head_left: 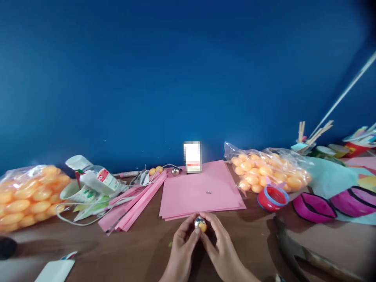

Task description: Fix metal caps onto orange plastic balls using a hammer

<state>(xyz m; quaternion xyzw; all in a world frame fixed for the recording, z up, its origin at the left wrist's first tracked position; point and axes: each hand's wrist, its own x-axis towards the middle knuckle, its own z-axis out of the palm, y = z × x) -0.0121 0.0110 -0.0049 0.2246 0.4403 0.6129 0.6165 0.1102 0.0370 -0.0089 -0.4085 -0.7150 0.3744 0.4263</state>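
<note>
Between the fingertips of both hands is a small ball (pixel 200 223), shiny silver on its upper left and orange on its lower right. My left hand (pixel 183 243) grips it from the left, thumb and fingers curled against it. From the other side, my right hand (pixel 217 243) closes on it too. Both hands are just in front of a stack of pink paper sheets (pixel 194 201). A tiny shiny piece (pixel 208 192) lies on the paper, too small to name. Another silver ball (pixel 175 171) rests near the stack's far left corner, beside two orange balls (pixel 155 170).
Clear bags of orange balls stand left (pixel 32 199) and right (pixel 264 170). Pink paper strips (pixel 141 203), a white cable (pixel 85 224) and a tilted bottle (pixel 102 178) lie left. Rightward are a red cup (pixel 273 199), magenta pouches (pixel 313 209) and a dark-headed tool (pixel 311 254).
</note>
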